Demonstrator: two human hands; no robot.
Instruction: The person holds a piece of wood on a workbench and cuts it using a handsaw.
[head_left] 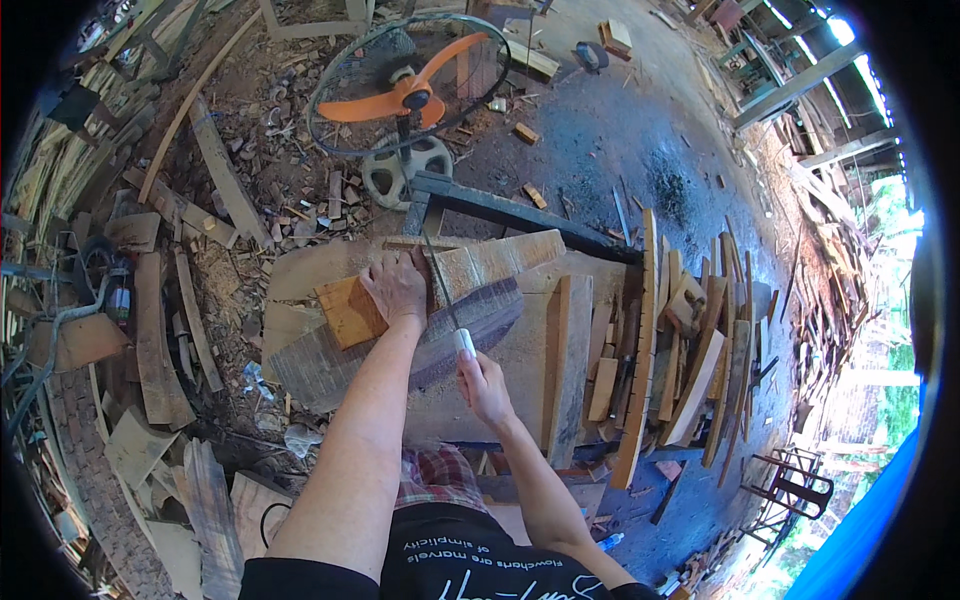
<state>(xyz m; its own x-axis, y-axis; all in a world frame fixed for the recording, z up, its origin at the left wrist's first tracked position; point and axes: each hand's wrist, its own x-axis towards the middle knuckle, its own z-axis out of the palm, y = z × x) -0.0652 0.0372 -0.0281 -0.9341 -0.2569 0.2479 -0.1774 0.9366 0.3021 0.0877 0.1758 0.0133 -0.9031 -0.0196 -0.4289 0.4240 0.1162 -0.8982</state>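
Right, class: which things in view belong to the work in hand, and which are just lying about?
Work in hand:
white-handled blade, gripped by the right hand
orange-brown wood block, under the left hand
pale wood piece, at the blade

Apparently just about:
orange-bladed fan
long wooden strip, to the right

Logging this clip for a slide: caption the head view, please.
Left hand on an orange-brown wood block, right hand gripping a white-handled blade.
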